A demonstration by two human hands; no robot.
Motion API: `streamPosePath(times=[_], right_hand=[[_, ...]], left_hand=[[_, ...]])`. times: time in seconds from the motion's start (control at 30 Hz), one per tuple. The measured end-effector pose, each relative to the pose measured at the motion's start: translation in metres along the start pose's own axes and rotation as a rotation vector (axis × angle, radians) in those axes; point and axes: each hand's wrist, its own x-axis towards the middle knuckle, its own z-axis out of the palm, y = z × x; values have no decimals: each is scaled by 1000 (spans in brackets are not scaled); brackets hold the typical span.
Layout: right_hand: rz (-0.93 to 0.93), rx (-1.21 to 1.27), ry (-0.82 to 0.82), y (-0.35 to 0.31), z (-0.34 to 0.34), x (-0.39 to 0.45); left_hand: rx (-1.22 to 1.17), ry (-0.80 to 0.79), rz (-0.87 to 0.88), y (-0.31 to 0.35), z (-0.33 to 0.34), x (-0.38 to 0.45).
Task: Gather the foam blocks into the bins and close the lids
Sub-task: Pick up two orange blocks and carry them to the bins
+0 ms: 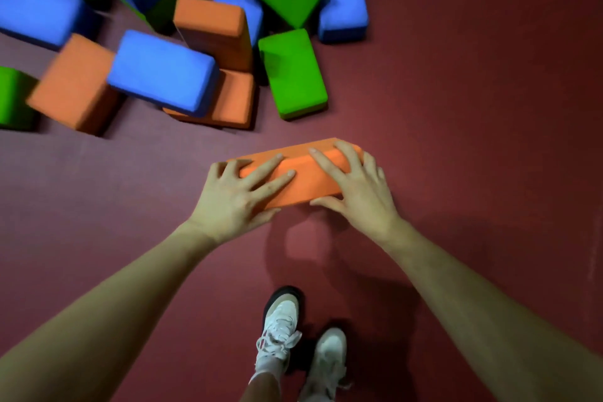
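Both hands (293, 192) around orange block (306, 181)

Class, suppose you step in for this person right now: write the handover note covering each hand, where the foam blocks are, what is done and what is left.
Left hand: fingers spread over the left end of the orange block, thumb under its near edge, gripping it.
Right hand: grips the right end the same way.
The block is held above the red floor, over the white shoes.
Pile of blue, green and orange blocks lies on the floor ahead to the left.
No bins or lids in view, so what is already binned cannot be told.
Left: bin this block, gather the pile, close the lids.
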Motion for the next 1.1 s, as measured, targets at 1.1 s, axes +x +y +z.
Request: streamPosePath(times=[1.1], right_hand=[[-304,-89,-270,-96,-79,402]], left_hand=[[-134,142,-1443,-248,-63,140]])
